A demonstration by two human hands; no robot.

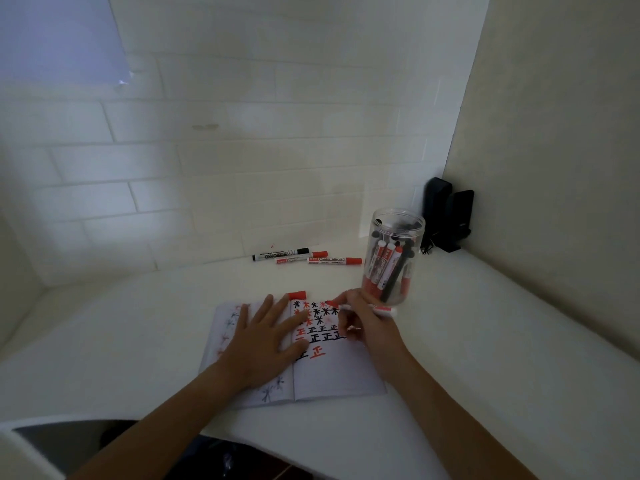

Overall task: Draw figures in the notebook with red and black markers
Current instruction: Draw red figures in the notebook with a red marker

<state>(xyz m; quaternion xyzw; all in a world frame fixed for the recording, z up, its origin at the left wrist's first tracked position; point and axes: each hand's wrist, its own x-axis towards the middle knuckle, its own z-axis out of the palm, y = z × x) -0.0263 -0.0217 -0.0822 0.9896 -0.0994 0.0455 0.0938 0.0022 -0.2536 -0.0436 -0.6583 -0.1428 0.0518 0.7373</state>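
Two forearms enter from the lower edge of the view, both bare from the edge to the wrist; no sleeve, cuff or glove shows on either. The left hand (264,336) carries no ring, watch, strap or band on the visible fingers or wrist. The right hand (360,322) is likewise unadorned at the wrist and on the fingers that show. Fingernails on both hands appear short; finer detail is too blurred to tell. No markings visible on either arm.

Clear glossy plastic jar (394,251), paper notebook (332,375)
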